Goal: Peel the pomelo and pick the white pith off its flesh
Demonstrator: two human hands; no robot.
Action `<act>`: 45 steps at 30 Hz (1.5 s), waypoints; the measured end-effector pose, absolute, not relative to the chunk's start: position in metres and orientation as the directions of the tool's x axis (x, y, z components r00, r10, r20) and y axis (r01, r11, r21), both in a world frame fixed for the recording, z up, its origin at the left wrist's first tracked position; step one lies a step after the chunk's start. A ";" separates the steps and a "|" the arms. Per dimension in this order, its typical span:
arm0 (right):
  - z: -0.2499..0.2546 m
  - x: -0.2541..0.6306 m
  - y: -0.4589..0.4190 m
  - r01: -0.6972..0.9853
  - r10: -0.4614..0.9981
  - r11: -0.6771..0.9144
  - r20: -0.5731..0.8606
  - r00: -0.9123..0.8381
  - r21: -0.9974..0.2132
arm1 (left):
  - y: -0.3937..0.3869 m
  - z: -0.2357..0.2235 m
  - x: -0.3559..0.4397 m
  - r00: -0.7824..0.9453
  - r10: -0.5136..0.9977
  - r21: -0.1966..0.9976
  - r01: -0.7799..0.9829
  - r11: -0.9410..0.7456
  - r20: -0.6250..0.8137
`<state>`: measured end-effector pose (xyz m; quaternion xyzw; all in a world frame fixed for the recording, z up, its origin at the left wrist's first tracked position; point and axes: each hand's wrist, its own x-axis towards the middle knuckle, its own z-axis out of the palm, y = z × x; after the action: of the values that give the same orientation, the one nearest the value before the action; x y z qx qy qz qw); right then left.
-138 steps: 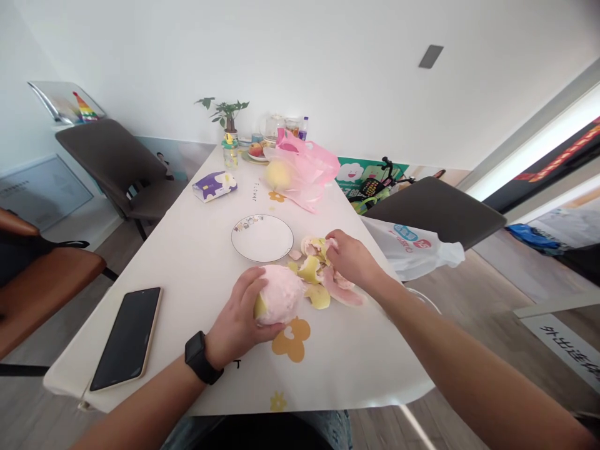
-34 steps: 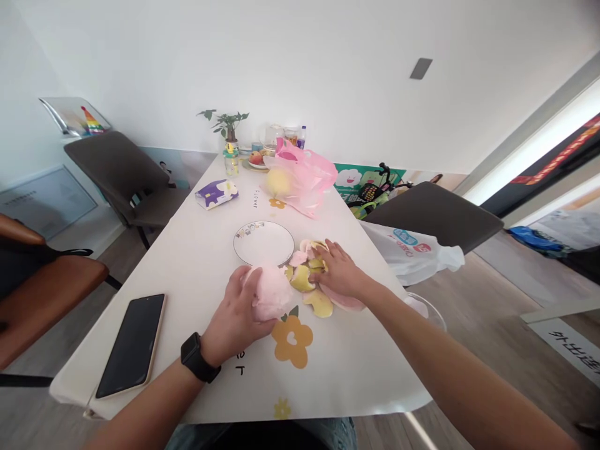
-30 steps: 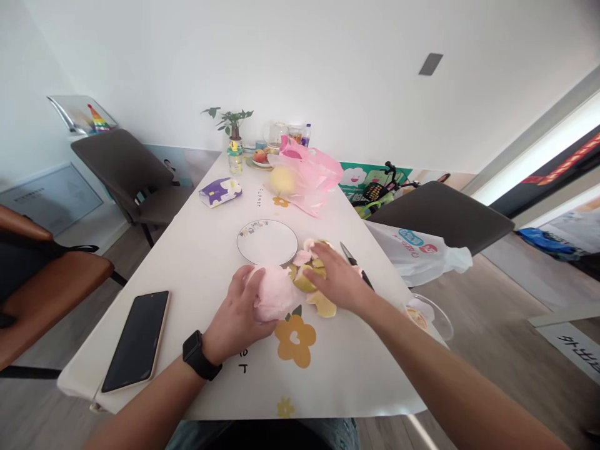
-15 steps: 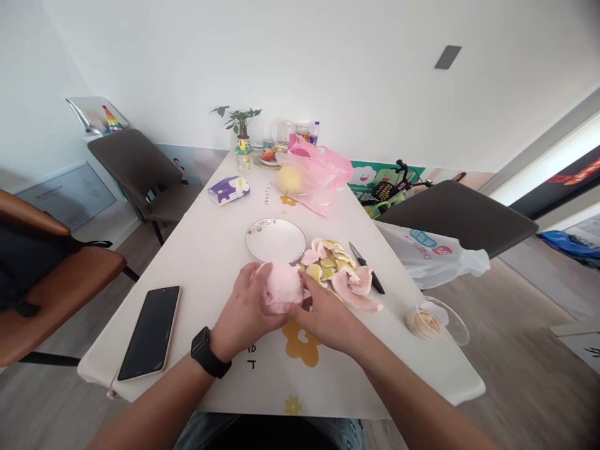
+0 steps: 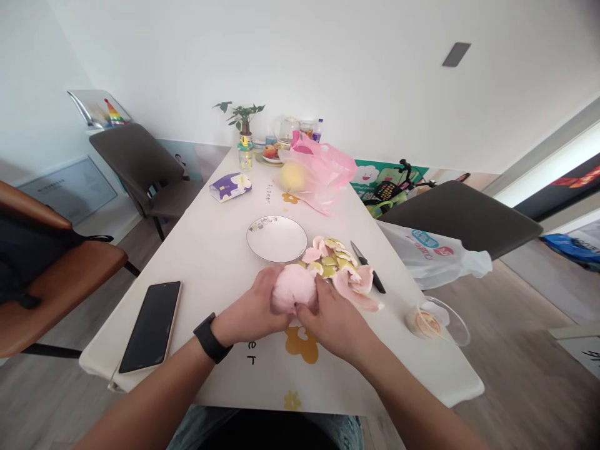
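A peeled pomelo [image 5: 294, 287], round and pale pink, is held between both hands above the near part of the table. My left hand [image 5: 255, 306] wraps its left side, with a black watch [image 5: 212, 337] on that wrist. Around the right side curls my right hand [image 5: 330, 315], its thumb near a small dark spot low on the fruit. Just beyond the pomelo lies a white plate [image 5: 276, 240] with a patterned rim. Green-and-pink pieces of peel [image 5: 344, 269] are heaped to its right, beside a knife [image 5: 369, 269] with a black handle.
A phone [image 5: 150, 326] lies at the table's left. Farther back are a purple tissue pack [image 5: 230, 187] and a pink plastic bag [image 5: 323, 172] with a yellow pomelo [image 5: 291, 177]. A white bag [image 5: 431, 253] hangs at the right edge, near a clear container [image 5: 424, 321].
Both hands have shifted slightly right with the pomelo and turned it. A smoother side now faces up, and the thumbs have come closer together at its near side.
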<state>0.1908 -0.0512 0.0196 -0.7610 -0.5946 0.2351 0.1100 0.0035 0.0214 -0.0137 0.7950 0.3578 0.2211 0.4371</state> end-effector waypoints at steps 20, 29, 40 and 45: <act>0.048 0.196 -0.039 0.912 0.938 0.228 -0.330 -0.111 0.340 | 0.023 -0.004 0.032 0.580 0.814 0.835 0.465 -0.294 -0.036; 0.056 0.218 -0.037 0.998 0.969 0.056 -0.239 -0.061 -0.029 | 0.033 -0.008 0.030 0.580 0.809 0.840 0.483 -0.246 -0.097; 0.046 0.207 -0.023 0.940 0.949 0.249 -0.251 -0.189 0.233 | 0.032 -0.013 0.029 0.562 0.825 0.878 0.421 -0.229 -0.054; 0.042 0.224 -0.014 0.993 0.981 0.115 -0.153 -0.118 -0.030 | 0.035 -0.018 0.028 0.553 0.832 0.887 0.408 -0.219 -0.049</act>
<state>0.2236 -0.0138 0.0425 -0.6625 -0.7450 0.0619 -0.0473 0.0280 0.0348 -0.0175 0.7469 0.4148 0.2267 0.4676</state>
